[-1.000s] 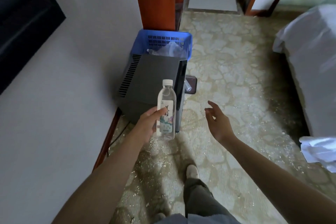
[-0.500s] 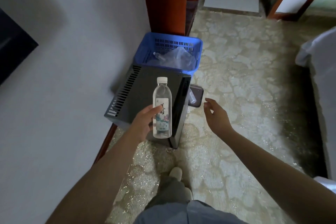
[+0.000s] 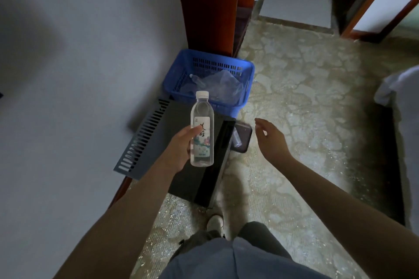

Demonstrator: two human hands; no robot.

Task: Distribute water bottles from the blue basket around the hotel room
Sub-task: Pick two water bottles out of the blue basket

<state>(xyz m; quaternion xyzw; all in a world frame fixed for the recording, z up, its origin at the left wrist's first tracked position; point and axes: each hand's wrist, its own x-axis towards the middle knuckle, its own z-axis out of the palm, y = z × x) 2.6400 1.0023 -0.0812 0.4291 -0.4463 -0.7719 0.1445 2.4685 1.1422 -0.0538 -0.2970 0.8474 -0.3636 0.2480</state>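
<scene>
While the left hand (image 3: 179, 152) grips the water bottle (image 3: 201, 130) upright above the black appliance (image 3: 181, 179), these points stand:
Right hand: the right hand (image 3: 271, 140) hangs relaxed, fingers loose, holding nothing.
Slip risk: grip sits low on one side; bottle could tip, strike the appliance's top.
Blue basket (image 3: 246, 84): on the carpet (image 3: 306, 120), beyond the appliance's far edge, more bottles inside.
Room: wall close left; open carpet right.

A single head-worn wide-angle camera looks forward and steeply down from standing height, close over both forearms, toward the blue basket (image 3: 246, 79) and carpeted floor (image 3: 306, 102) beside the wall (image 3: 79, 52).
</scene>
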